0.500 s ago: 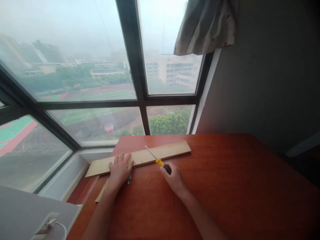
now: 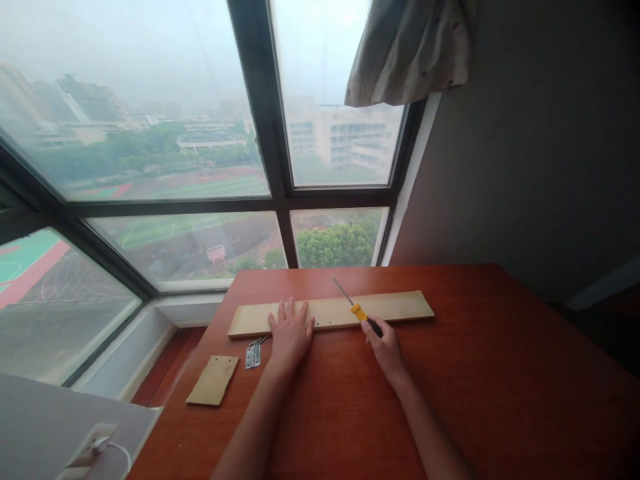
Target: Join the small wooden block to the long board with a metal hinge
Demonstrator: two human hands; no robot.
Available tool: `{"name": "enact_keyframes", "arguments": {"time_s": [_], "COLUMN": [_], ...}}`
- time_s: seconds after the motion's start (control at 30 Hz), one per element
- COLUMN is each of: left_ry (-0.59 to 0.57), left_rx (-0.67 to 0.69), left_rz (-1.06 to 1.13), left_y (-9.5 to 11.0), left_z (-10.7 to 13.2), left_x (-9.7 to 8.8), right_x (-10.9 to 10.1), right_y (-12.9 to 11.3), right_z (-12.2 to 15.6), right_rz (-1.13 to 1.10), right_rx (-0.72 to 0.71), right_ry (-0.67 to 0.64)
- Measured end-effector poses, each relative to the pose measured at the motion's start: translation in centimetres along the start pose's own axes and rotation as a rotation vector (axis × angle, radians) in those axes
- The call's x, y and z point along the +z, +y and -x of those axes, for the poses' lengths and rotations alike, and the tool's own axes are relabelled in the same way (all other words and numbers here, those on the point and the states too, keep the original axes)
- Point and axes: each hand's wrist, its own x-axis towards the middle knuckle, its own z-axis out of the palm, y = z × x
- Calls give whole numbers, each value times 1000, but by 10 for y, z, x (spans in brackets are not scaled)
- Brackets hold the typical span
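From where I stand, the board (image 2: 400,306) lies flat across the table (image 2: 320,413), the left hand (image 2: 291,333) on it with fingers spread, probably to stop it sliding. The right hand (image 2: 390,350) has its fingers curled round the dark end of the screwdriver (image 2: 359,312), its tip angled up and away, perhaps to leave the board unobstructed. The hinge (image 2: 253,357) and screws (image 2: 259,341) sit near the left hand, presumably within easy reach, beside a small panel (image 2: 214,381). I can read no brand, label or writing on anything.
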Motion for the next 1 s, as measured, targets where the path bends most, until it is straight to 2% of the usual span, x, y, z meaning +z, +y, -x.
{"name": "enact_keyframes", "arguments": {"time_s": [0.13, 0.3, 1.0], "left_ry": [-1, -4, 26], "left_rx": [30, 2, -12], "left_rz": [27, 39, 52], "left_y": [18, 29, 34], "left_z": [13, 27, 34], "left_x": [2, 3, -2], "right_x": [-5, -10, -9], "right_y": [0, 0, 5], "right_z": [0, -1, -5], "right_rz": [-18, -43, -243], "right_rx": [0, 19, 145], "right_ry": [48, 84, 13]}}
